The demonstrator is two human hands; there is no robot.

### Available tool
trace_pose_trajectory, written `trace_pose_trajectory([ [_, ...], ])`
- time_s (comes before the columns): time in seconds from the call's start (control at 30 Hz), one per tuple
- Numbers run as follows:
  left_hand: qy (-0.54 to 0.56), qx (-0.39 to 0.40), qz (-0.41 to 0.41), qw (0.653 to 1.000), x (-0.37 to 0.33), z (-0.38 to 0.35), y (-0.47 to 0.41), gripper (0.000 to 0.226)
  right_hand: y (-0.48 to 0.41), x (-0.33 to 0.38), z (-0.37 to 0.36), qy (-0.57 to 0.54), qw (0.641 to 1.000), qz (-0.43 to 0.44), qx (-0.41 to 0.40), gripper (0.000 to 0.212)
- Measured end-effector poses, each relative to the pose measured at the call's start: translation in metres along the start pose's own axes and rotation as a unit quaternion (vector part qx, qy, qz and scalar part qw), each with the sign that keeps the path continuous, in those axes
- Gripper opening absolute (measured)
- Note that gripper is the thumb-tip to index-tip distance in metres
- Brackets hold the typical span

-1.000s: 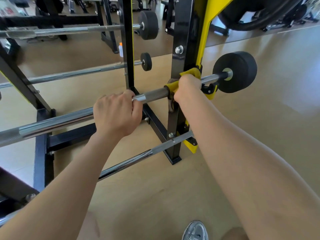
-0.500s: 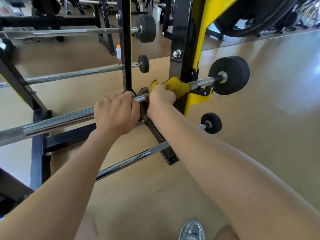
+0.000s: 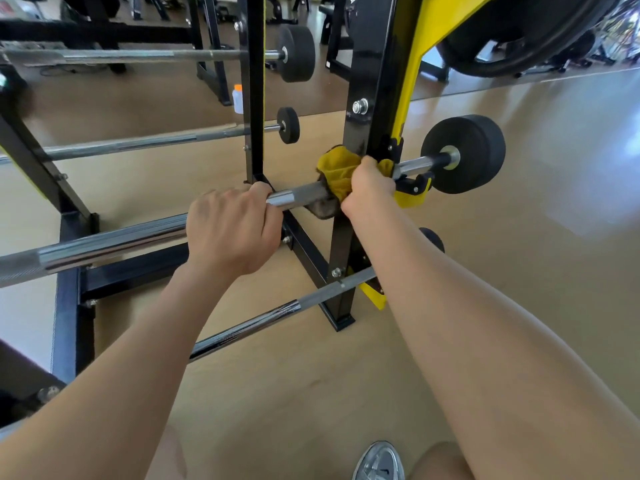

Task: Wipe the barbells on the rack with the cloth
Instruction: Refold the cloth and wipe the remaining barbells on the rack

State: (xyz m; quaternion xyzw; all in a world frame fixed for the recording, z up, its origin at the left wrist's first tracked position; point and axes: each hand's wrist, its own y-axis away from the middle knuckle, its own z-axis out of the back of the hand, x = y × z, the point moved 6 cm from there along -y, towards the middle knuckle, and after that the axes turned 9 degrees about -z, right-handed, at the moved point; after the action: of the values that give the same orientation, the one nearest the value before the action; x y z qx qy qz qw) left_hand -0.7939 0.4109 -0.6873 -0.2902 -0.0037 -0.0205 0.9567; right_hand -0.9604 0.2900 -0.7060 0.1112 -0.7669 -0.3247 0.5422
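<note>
First: Since half a second ago the right hand [image 3: 369,183] has slid the cloth [image 3: 337,171] back outward along the barbell [image 3: 114,242], away from the left hand [image 3: 232,233] and up to the rack [image 3: 367,81] upright.

Second: What has each hand got?

First: Right fingers are curled round the yellow cloth, which is bunched over the bar right at the upright, short of the black end weight [image 3: 464,154]. Left fingers are wrapped over the bare chrome shaft, near the cloth but not touching it.

Second: Which step is this?

First: Mid-wipe, I'd say, on the stretch beside the yellow cradle [image 3: 414,192]. The long shaft toward the rack's left side looks still to do, and so does the lower barbell [image 3: 249,329].

Second: And next?

First: Likely a stroke back inward, with the cloth kept snug round the bar. The left hand would need to shift or let go so the cloth can pass.
</note>
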Motion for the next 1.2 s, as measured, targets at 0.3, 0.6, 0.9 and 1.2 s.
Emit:
trace_pose_trajectory([
  [0.3,0.097,0.024,0.042,0.994,0.002,0.007,-0.006,0.051,0.044,-0.067,-0.033,0.204,0.963,0.17,0.046,0.035],
  [0.6,0.056,0.0,0.01,0.998,-0.009,0.01,0.008,0.027,0.029,-0.12,0.013,0.496,0.804,0.266,0.191,0.044],
  [0.9,0.246,0.017,0.113,0.962,0.002,-0.088,0.093,0.028,-0.022,-0.142,-0.008,0.629,0.695,0.16,0.311,0.033],
  [1.2,0.418,-0.027,0.37,0.829,0.029,-0.157,0.15,0.027,-0.038,-0.209,-0.021,0.566,0.734,0.151,0.344,0.026],
])
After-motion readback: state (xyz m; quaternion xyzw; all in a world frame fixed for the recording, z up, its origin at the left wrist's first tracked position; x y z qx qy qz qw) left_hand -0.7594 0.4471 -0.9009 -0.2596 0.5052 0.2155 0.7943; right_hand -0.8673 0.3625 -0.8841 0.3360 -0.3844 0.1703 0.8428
